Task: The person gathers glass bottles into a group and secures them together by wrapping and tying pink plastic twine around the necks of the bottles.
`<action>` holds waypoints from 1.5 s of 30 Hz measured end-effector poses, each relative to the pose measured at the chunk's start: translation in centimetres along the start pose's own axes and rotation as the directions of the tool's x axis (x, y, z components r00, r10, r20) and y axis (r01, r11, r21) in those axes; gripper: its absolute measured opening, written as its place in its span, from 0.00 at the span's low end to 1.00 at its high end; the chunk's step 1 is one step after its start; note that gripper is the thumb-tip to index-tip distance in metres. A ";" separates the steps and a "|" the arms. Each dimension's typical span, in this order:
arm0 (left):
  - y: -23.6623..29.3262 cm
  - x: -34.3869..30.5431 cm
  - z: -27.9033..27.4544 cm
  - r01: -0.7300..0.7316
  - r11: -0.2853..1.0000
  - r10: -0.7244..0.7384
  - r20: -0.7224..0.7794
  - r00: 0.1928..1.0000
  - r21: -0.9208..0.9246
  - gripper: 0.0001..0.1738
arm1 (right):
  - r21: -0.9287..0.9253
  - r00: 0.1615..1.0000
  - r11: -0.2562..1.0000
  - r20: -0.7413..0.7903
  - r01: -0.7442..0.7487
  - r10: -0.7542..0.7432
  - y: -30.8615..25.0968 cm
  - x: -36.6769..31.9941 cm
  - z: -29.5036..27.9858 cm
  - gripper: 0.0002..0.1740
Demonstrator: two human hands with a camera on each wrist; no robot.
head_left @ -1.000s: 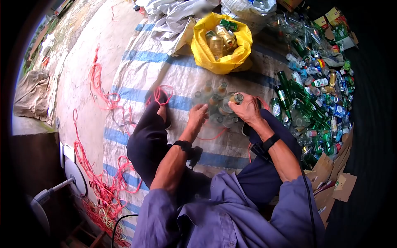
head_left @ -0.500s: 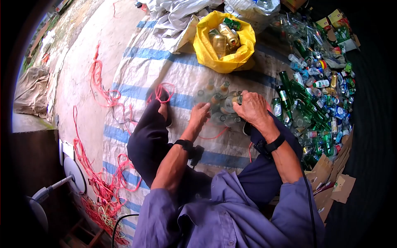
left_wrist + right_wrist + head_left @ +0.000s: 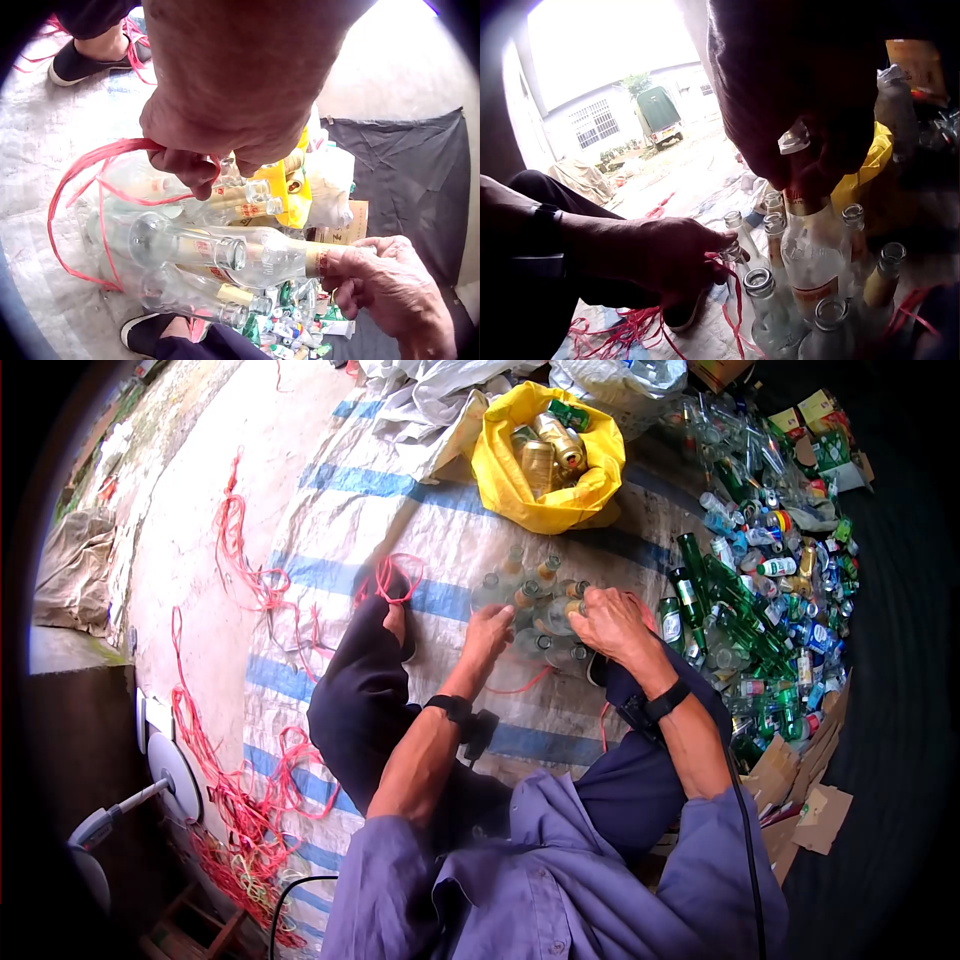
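Several clear glass bottles stand upright in a close cluster between the person's legs; one clear bottle (image 3: 759,289) is at its near side in the right wrist view. The right hand (image 3: 613,625) grips the neck of a bottle (image 3: 268,255) with a gold label. Beside the cluster, the left hand (image 3: 487,635) pinches a pink string (image 3: 71,180), which loops round the lower part of the bottles in the left wrist view. In the right wrist view the left hand (image 3: 671,251) is near a bottle mouth at the cluster's edge.
A yellow bag (image 3: 505,500) of cans stands beyond the bottles. Green bottles (image 3: 690,595) and cans are heaped at the right, cardboard (image 3: 822,818) below them. Tangled pink string (image 3: 235,800) lies at the left on the striped sheet (image 3: 330,570) and floor.
The right hand has lowered slightly with the bottle neck in its grip. The left hand has shifted a little to the right, staying beside the cluster.
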State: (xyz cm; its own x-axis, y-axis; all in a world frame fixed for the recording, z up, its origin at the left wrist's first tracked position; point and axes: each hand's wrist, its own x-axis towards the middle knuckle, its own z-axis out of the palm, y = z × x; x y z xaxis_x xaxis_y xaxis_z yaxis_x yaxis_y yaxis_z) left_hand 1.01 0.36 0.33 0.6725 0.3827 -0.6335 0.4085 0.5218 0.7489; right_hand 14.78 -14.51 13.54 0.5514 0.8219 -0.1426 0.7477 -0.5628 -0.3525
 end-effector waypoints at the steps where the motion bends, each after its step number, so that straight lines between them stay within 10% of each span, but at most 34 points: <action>1: 0.0 0.0 0.0 0.002 1.000 -0.002 0.001 1.000 0.002 0.24 | -0.001 1.000 1.000 0.001 0.000 0.000 0.1 0.1 0.7 0.19; 16: -0.5 0.5 0.0 -0.012 1.000 0.012 -0.003 1.000 -0.015 0.21 | -0.198 0.995 0.977 -0.059 -0.085 0.075 -0.9 0.6 3.8 0.20; 24: -0.3 0.2 0.0 -0.017 1.000 0.017 0.000 1.000 -0.006 0.21 | -0.312 0.985 0.939 0.042 -0.147 0.168 0.7 0.9 8.4 0.44; 40: -1.7 0.3 0.4 -0.111 0.994 0.111 -0.045 0.993 -0.008 0.25 | -0.234 0.982 0.954 -0.015 -0.188 0.190 2.2 2.1 9.9 0.42; 45: -3.1 0.6 0.5 -0.253 0.881 0.304 -0.069 0.950 0.399 0.31 | -0.198 0.986 0.966 -0.038 -0.169 0.164 2.4 1.8 10.0 0.43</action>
State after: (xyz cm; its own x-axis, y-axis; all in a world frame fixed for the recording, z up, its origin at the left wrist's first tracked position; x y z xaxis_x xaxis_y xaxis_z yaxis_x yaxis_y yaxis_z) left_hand 0.46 -1.36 -2.31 0.7203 0.5752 -0.3876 0.4364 0.0586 0.8979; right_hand 13.89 -13.54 3.22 0.6805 0.7143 -0.1635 0.7023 -0.6994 -0.1329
